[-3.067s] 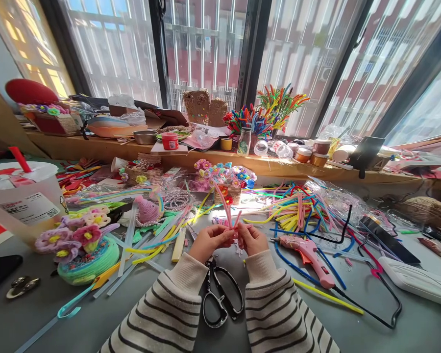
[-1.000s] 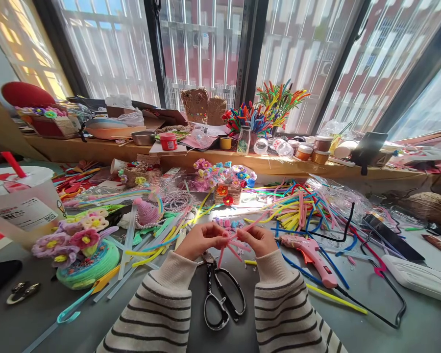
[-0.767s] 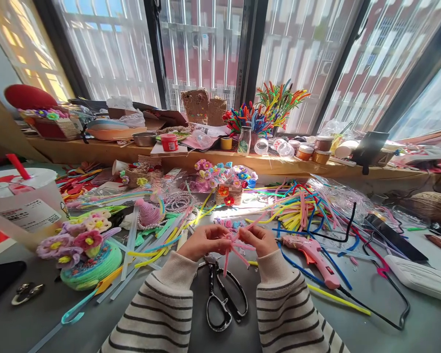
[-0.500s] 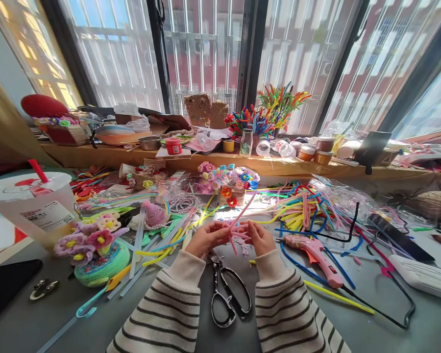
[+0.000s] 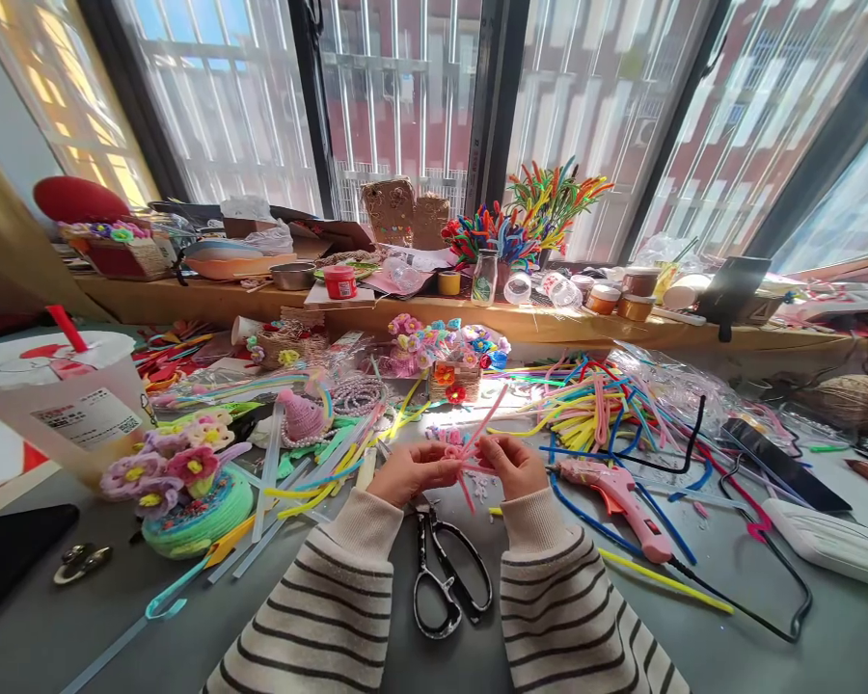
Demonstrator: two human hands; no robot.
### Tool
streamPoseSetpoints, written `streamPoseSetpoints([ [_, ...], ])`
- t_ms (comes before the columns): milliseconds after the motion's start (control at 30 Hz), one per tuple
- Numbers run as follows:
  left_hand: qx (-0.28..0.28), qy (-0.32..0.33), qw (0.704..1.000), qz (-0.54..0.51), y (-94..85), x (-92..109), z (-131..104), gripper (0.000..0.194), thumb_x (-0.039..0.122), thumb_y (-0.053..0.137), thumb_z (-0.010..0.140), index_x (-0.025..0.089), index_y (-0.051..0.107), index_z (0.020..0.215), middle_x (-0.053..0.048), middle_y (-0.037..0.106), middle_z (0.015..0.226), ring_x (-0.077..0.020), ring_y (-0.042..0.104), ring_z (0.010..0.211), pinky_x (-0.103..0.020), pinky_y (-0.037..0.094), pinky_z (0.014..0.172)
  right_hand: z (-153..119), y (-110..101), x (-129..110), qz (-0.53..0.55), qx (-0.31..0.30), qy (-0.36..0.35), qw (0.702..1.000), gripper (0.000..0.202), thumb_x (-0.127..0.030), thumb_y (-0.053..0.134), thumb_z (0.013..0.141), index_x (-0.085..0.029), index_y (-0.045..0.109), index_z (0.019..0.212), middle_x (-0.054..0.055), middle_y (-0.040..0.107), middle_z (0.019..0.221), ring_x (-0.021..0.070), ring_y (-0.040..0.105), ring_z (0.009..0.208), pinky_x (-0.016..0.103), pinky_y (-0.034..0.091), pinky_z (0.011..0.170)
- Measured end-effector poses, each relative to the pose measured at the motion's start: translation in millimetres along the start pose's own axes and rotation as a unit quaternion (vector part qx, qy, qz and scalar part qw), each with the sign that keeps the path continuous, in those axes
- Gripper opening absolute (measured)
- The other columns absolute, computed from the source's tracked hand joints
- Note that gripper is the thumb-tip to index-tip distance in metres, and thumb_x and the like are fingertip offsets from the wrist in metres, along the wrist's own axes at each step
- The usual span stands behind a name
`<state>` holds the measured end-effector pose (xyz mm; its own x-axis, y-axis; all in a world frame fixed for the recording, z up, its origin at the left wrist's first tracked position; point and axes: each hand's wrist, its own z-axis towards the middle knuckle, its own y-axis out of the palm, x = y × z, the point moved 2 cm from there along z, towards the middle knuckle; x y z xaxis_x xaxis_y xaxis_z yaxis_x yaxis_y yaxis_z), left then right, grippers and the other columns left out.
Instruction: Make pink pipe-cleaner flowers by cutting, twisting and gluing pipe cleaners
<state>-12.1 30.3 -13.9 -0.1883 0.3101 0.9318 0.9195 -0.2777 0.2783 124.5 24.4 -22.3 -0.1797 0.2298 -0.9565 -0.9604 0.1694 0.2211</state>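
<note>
Between both hands, over the middle of the grey table, is a bunch of pink pipe cleaners (image 5: pixel 467 450) crossing at one point, with strands sticking out upward and downward. My left hand (image 5: pixel 420 468) pinches it from the left. From the right, my right hand (image 5: pixel 512 466) pinches its other side between thumb and fingers. Scissors (image 5: pixel 441 578) with black handles lie just below the hands, their blades partly hidden by the left hand and sleeve. Right of my right hand rests a pink glue gun (image 5: pixel 618 501) with its black cord trailing off.
Loose pipe cleaners (image 5: pixel 585 414) in many colours are heaped at the right. A cup with a red straw (image 5: pixel 79 395) and a fuzzy flower ornament (image 5: pixel 195 506) stand left. Clear glue sticks (image 5: pixel 266 487) lie nearby. A flower basket (image 5: pixel 454 379) sits behind the hands, below a cluttered sill.
The pink pipe cleaners have turned slightly in my fingers, and my right fingers have shifted their pinch a little. The view has tilted slightly; the table things lie as before.
</note>
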Motion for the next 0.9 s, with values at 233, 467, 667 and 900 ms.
streamPoseSetpoints([
  [233,-0.027,-0.041,0.999,0.015,3.9,2,-4,0.019,0.015,0.07,0.045,0.011,0.056,0.056,0.001,0.059,0.053,-0.0095,0.056,0.053,-0.022,0.046,0.057,4,-4,2,-0.014,0.0,0.021,1.0,0.029,-0.042,0.06,0.055,-0.013,0.061,0.054,-0.001,0.053,0.044,0.0069,0.042,0.038,0.02,0.035,0.039],
  [467,0.095,0.04,0.988,-0.119,-6.3,1,2,0.016,0.012,0.066,0.052,0.011,0.055,0.064,-0.001,0.061,0.062,-0.0085,0.058,0.056,-0.016,0.048,0.057,3,-5,7,-0.083,-0.005,-0.005,0.996,0.031,-0.043,0.052,0.062,-0.014,0.062,0.066,0.003,0.058,0.055,0.0091,0.047,0.044,0.021,0.038,0.042],
  [667,0.138,0.05,0.973,-0.181,1.8,5,0,0.007,0.009,0.059,0.062,0.011,0.055,0.068,0.001,0.058,0.057,-0.0049,0.054,0.047,-0.014,0.048,0.047,-2,4,11,-0.113,-0.103,-0.071,0.986,0.02,-0.026,0.057,0.06,-0.017,0.06,0.078,0.003,0.06,0.064,0.0128,0.053,0.055,0.023,0.042,0.048],
  [900,0.099,0.032,0.973,-0.208,15.2,3,3,0.004,0.008,0.057,0.064,0.01,0.055,0.067,-0.001,0.058,0.057,-0.0054,0.055,0.049,-0.013,0.048,0.049,-5,2,-5,-0.045,-0.106,-0.081,0.99,0.016,-0.025,0.058,0.064,-0.018,0.061,0.078,0.002,0.061,0.072,0.011,0.053,0.061,0.022,0.043,0.054],
])
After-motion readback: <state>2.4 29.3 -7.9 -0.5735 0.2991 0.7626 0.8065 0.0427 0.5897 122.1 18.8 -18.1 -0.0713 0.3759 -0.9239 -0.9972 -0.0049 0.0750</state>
